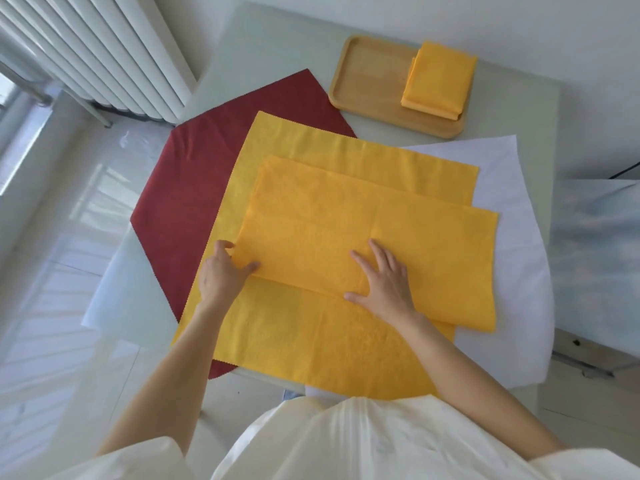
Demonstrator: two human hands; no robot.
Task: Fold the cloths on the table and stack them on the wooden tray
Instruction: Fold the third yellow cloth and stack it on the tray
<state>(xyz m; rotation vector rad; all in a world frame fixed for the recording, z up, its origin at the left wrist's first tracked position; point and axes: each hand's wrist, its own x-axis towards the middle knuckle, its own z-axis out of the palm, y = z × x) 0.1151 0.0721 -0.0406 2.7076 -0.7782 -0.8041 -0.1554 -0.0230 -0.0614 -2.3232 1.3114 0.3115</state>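
Note:
A yellow cloth folded in half (363,237) lies on top of a flat, unfolded yellow cloth (311,344) in the middle of the table. My left hand (221,275) pinches the folded cloth's near-left corner. My right hand (384,282) lies flat, fingers spread, on the folded cloth near its front edge. Under both yellow cloths lie a dark red cloth (187,209) to the left and a white cloth (512,271) to the right. The wooden tray (367,77) stands at the back of the table with folded yellow cloths (438,79) stacked on its right half.
The pale green table (270,46) stands beside a white radiator (114,53) at the back left. A glossy white floor lies to the left. A blue-white covered surface (595,230) is at the right edge. The red and white cloths overhang the table's edges.

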